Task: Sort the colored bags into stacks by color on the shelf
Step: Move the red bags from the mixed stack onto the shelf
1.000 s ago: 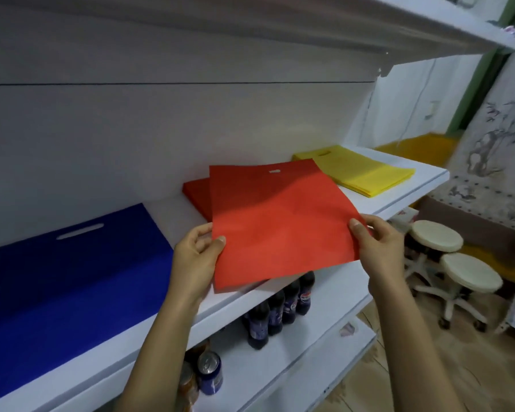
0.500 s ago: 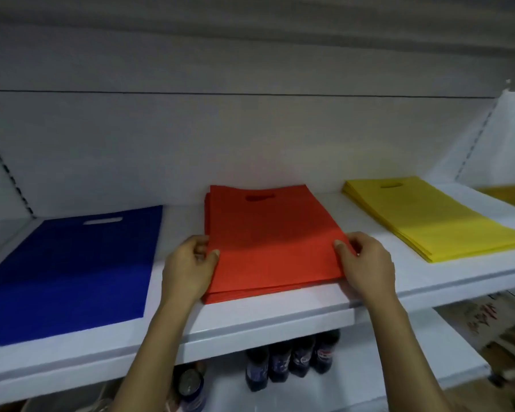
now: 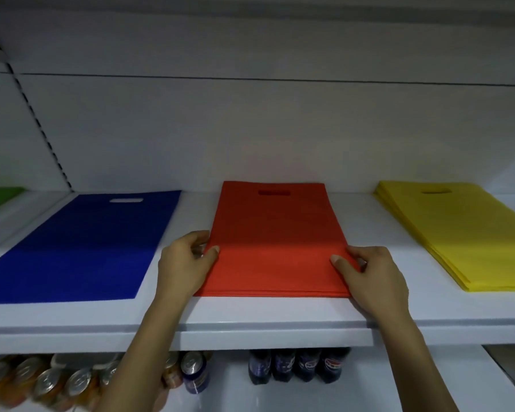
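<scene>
On the red stack, left hand pinches one side edge; right hand the other.

shelf: left stack | middle stack | right stack | bottles beneath shelf

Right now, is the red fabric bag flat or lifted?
Flat: red fabric bag rests on its stack; left hand and right hand pinch its sides.

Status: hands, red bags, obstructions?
Left hand, right hand pinch side edges of red stack. Stack flat on shelf, between blue bag and yellow stack. No obstruction.
</scene>
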A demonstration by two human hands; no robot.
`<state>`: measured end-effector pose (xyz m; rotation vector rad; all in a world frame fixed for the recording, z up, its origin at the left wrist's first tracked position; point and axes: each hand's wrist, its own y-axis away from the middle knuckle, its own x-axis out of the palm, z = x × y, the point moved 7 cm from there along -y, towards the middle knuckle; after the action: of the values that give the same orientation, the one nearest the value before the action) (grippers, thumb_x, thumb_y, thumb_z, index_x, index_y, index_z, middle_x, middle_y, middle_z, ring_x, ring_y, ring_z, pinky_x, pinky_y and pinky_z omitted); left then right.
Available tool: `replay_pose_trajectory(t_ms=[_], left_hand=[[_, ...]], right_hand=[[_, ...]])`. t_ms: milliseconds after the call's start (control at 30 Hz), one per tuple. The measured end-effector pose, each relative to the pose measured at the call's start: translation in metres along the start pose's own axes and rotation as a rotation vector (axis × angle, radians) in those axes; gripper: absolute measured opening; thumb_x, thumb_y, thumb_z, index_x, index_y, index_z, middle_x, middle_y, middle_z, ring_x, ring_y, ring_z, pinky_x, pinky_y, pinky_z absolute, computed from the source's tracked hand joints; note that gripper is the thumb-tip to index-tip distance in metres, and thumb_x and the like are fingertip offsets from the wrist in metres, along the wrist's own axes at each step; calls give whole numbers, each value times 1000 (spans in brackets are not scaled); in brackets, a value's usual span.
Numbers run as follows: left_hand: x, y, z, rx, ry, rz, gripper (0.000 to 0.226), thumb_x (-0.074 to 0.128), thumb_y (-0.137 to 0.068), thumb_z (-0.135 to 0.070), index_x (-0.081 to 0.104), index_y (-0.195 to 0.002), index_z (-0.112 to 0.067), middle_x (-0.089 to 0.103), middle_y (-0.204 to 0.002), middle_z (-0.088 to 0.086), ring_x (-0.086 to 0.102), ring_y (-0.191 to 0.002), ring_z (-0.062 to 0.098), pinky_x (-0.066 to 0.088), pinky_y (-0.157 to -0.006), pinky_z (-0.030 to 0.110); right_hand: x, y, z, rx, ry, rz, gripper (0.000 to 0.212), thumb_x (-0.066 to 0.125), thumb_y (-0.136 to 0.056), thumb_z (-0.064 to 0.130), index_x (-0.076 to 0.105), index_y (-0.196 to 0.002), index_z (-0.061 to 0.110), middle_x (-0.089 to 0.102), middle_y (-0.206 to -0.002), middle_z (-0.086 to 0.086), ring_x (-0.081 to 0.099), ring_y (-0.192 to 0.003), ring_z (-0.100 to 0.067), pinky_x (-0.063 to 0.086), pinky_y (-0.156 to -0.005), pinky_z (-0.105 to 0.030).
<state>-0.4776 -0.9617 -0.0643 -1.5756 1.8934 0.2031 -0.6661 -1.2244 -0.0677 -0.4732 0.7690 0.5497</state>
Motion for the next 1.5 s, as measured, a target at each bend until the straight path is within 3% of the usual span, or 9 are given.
replay_pose_trajectory(t_ms=[200, 333, 500, 700, 933, 1067, 1167, 1500], left_hand=[[1, -2, 2, 23, 13, -11, 40, 68, -87, -21, 61, -125, -12, 67, -115, -1, 61, -92, 11, 46, -81, 23], [-6, 2, -4, 36, 92, -58, 37, 62, -91, -23, 59, -127, -12, 65, -120, -1, 58, -99, 8, 43, -82, 19], [-51, 9, -11, 154, 41, -104, 41, 60, -93, -25, 54, -132, -15, 60, -127, -5, 55, -113, 8, 49, -93, 31], [-178, 19, 35, 166, -176, -263, 44, 61, -91, -31, 54, -132, -16, 61, -127, -3, 54, -118, 16, 47, -96, 37], [-393, 73, 135, 12, -485, -459, 44, 66, -87, -29, 58, -127, -12, 64, -122, 4, 57, -115, 26, 45, -93, 38], [-517, 129, 184, -107, -643, -548, 45, 61, -90, -36, 54, -131, -19, 62, -124, -4, 57, -109, 19, 49, -86, 39], [-591, 175, 214, -186, -750, -583, 47, 59, -90, -39, 51, -133, -22, 62, -125, -5, 53, -117, 19, 51, -85, 41], [-707, 266, 279, -381, -891, -597, 48, 54, -94, -40, 45, -138, -23, 58, -128, -6, 51, -119, 15, 48, -80, 32]], right_hand=[[-3, 2, 3, -29, -53, 15, 53, 62, -84, 50, 58, -130, 25, 56, -126, -7, 58, -109, -27, 49, -92, -46], [-21, 7, 20, -85, 11, -131, 52, 64, -86, 43, 57, -131, 19, 55, -130, -15, 50, -119, -35, 39, -97, -49], [-10, 20, 99, -317, -20, -184, 48, 61, -87, 42, 59, -127, 16, 61, -119, -16, 53, -112, -38, 43, -93, -48], [54, 78, 216, -538, -87, -56, 43, 66, -86, 33, 59, -127, 19, 61, -122, -10, 52, -114, -33, 37, -90, -40], [141, 205, 406, -919, -129, 179, 45, 55, -93, 43, 53, -133, 23, 57, -131, 1, 49, -121, -22, 34, -97, -38], [185, 285, 510, -1058, -139, 251, 45, 56, -90, 45, 54, -131, 24, 58, -129, 0, 50, -121, -23, 34, -97, -37], [212, 342, 569, -1110, -160, 276, 44, 58, -88, 45, 57, -127, 23, 60, -127, -2, 52, -120, -25, 37, -95, -38], [270, 483, 672, -1205, -276, 476, 42, 59, -89, 44, 58, -125, 23, 64, -120, 0, 57, -112, -22, 43, -93, -40]])
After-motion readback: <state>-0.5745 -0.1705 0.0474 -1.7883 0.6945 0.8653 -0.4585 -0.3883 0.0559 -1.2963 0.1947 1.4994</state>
